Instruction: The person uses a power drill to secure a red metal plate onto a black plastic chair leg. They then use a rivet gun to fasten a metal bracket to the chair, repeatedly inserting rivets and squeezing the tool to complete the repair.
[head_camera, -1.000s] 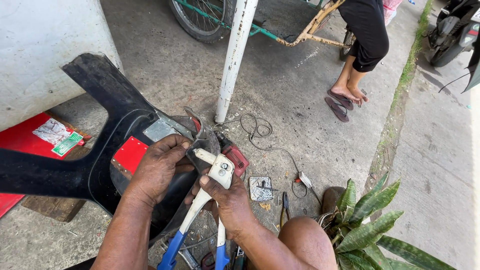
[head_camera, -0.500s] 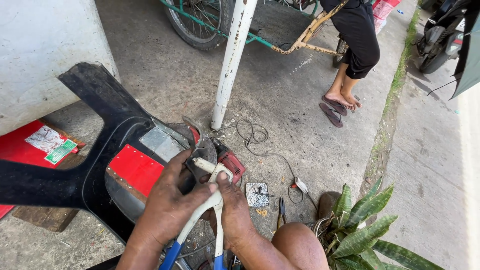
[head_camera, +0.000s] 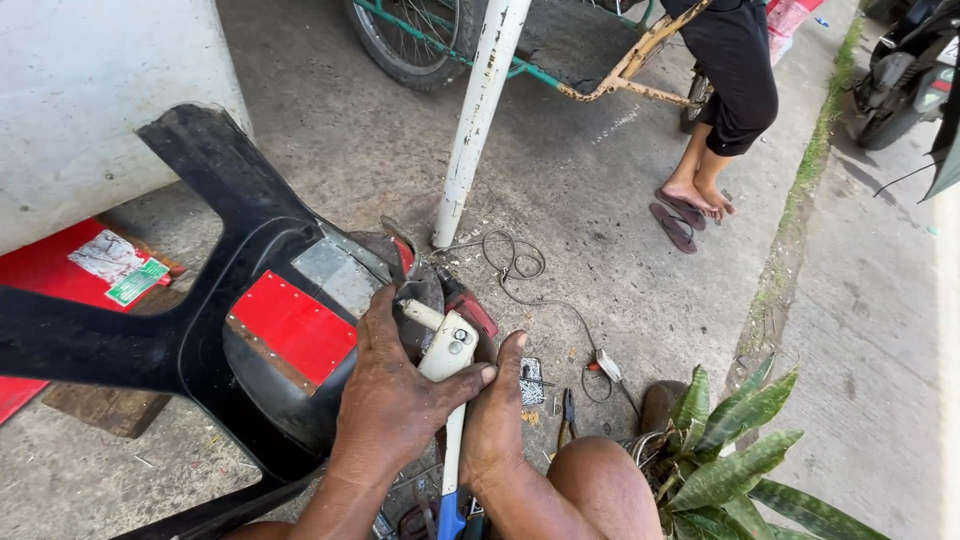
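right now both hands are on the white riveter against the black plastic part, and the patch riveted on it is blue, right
Not quite: the head view shows both the left hand and right hand on the white riveter against the black plastic part, but the patch is red, not blue.

Rivet tool (head_camera: 447, 362) handles — cut off at bottom edge.

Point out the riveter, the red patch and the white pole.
riveter (head_camera: 449, 352), head view, on its white head between both hands.
red patch (head_camera: 292, 323), head view, middle of the red sheet on the black panel.
white pole (head_camera: 478, 120), head view, mid-shaft, above the ground.
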